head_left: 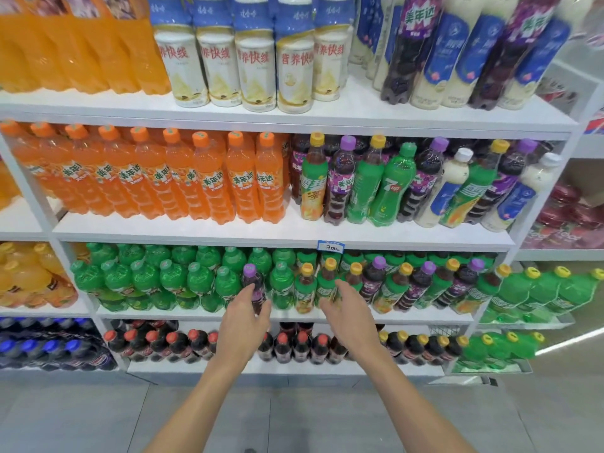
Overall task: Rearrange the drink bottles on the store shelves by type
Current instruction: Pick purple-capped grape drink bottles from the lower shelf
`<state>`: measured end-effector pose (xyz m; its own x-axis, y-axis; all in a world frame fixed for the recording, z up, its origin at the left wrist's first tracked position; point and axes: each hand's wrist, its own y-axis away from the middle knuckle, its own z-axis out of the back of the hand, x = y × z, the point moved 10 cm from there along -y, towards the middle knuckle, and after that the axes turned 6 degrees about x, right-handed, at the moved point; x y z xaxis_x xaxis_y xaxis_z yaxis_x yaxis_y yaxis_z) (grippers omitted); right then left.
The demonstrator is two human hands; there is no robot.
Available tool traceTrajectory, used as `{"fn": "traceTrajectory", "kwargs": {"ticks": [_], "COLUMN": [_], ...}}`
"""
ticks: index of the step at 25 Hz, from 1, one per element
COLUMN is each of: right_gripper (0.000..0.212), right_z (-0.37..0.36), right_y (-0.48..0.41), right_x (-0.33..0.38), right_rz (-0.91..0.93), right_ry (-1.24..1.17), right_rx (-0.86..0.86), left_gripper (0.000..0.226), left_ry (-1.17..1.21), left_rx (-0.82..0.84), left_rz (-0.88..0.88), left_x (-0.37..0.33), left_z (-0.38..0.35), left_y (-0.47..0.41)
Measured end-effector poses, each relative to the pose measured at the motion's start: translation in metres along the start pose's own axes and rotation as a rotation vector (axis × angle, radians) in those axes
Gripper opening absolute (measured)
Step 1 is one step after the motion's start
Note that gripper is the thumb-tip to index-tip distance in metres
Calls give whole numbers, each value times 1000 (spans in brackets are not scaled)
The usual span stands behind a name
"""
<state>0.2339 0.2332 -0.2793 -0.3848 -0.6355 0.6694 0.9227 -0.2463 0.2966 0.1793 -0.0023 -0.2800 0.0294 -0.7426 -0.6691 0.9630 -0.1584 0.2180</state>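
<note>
A purple-capped grape soda bottle [252,280] stands among green 7up bottles [170,279] on the third shelf [202,314]. My left hand [243,317] wraps its lower body, thumb on the left and fingers on the right. My right hand [347,310] reaches with spread, blurred fingers at a yellow-capped green tea bottle [327,278] just to the right, touching or almost touching it. Further right on this shelf, tea and grape soda bottles [421,284] alternate.
The shelf above holds orange soda [209,181] on the left and a mix of tea, grape, 7up and milk drinks [392,184] on the right. Dark red-capped bottles [183,346] fill the bottom shelf. A price tag [330,247] sits on the shelf edge.
</note>
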Motion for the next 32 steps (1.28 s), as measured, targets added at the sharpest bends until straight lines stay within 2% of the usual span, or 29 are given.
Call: {"fn": "traceTrajectory", "kwargs": {"ticks": [4, 11, 17, 21, 24, 32], "right_gripper": [69, 67, 74, 70, 71, 79], "right_z": [4, 13, 46, 96, 122, 121], "right_y": [-4, -17, -47, -64, -81, -143], "right_x": [-6, -1, 62, 127, 164, 188], "right_rz": [39, 68, 111, 228, 253, 190], "right_ry": [-11, -32, -153, -250, -307, -196], "right_rx": [48, 74, -67, -291, -398, -428], "left_gripper": [64, 65, 52, 78, 81, 75], "left_ry": [33, 58, 96, 150, 166, 213], "left_rx": [-31, -49, -63, -62, -56, -48], "left_rz": [86, 140, 97, 108, 126, 154], "left_x": [5, 6, 6, 14, 22, 29], "left_z": [-11, -19, 12, 23, 23, 15], "left_y": [8, 3, -28, -58, -76, -93]}}
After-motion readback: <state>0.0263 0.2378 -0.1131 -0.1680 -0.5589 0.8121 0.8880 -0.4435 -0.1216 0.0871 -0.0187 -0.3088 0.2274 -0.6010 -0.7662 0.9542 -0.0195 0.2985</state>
